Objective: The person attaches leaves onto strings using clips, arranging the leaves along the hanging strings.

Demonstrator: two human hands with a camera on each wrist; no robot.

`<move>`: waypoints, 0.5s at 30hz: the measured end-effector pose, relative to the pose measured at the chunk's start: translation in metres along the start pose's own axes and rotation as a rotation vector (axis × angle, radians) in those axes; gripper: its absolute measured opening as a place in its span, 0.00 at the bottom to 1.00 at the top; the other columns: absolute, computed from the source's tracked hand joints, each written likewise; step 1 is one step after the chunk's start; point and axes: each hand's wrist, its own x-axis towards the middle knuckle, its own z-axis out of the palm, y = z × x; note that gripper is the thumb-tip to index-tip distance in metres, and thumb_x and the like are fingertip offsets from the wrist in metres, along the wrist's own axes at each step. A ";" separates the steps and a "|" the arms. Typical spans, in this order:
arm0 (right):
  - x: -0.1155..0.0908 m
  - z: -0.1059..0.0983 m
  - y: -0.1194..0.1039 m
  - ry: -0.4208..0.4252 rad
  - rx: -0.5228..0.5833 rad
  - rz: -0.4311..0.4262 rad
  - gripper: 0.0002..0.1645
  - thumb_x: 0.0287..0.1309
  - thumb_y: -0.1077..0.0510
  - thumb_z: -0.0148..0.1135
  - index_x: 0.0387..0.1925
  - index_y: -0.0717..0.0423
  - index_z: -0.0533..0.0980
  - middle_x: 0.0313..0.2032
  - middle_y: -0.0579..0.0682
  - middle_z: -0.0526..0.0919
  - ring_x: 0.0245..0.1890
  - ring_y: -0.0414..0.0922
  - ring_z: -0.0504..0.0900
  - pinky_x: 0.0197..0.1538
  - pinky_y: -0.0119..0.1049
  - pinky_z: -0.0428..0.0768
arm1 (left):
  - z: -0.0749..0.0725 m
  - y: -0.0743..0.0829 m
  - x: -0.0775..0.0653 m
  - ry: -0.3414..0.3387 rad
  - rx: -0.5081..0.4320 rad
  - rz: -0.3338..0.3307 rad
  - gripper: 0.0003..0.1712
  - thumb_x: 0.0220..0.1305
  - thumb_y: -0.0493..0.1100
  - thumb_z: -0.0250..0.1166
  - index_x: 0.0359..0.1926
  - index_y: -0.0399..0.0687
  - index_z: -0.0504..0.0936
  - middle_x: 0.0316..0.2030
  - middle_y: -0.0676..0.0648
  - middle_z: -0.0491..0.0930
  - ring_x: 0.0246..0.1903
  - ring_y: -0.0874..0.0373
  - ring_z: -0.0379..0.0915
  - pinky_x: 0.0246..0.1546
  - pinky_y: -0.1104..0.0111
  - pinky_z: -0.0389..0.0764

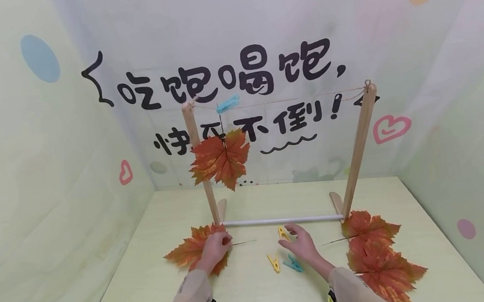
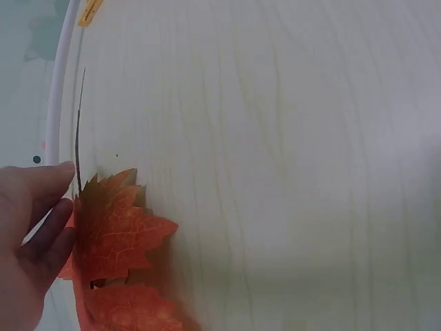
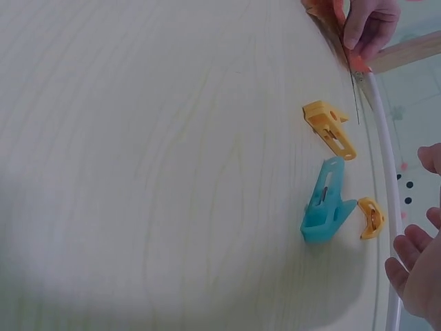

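Note:
My left hand pinches a red-orange artificial maple leaf near its base, at the frame's left foot. Its thin dark stem points right, beyond the fingertips. My right hand has its fingers spread and holds nothing. Closest to it is a yellow clothespin, which sits between thumb and fingers in the head view but apart from them in the right wrist view. Another yellow clothespin and a blue clothespin lie on the table nearer me.
A wooden frame with a left post, right post and white bottom rod stands ahead. On its string, a blue clothespin holds a hanging maple leaf. Two more leaves overlap at the right.

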 end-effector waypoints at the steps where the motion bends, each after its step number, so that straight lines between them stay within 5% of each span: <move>1: 0.000 0.001 0.000 -0.002 0.005 -0.002 0.28 0.45 0.58 0.69 0.48 0.68 0.73 0.45 0.63 0.77 0.44 0.57 0.74 0.47 0.52 0.73 | 0.001 -0.001 0.000 -0.001 0.002 0.005 0.06 0.49 0.31 0.67 0.32 0.38 0.83 0.28 0.49 0.80 0.28 0.59 0.72 0.33 0.65 0.78; 8: -0.002 0.005 0.001 -0.008 0.006 0.002 0.27 0.46 0.57 0.69 0.47 0.68 0.73 0.44 0.62 0.77 0.44 0.57 0.74 0.46 0.51 0.73 | 0.003 -0.001 -0.002 -0.017 0.013 0.073 0.06 0.46 0.28 0.68 0.29 0.38 0.83 0.25 0.49 0.80 0.26 0.60 0.72 0.29 0.67 0.77; 15: -0.002 0.006 0.002 -0.005 -0.003 -0.002 0.27 0.46 0.57 0.69 0.47 0.68 0.73 0.44 0.63 0.77 0.43 0.56 0.75 0.45 0.51 0.74 | 0.006 -0.002 -0.002 -0.030 0.036 0.061 0.07 0.46 0.28 0.68 0.29 0.40 0.84 0.25 0.50 0.81 0.26 0.61 0.72 0.31 0.65 0.79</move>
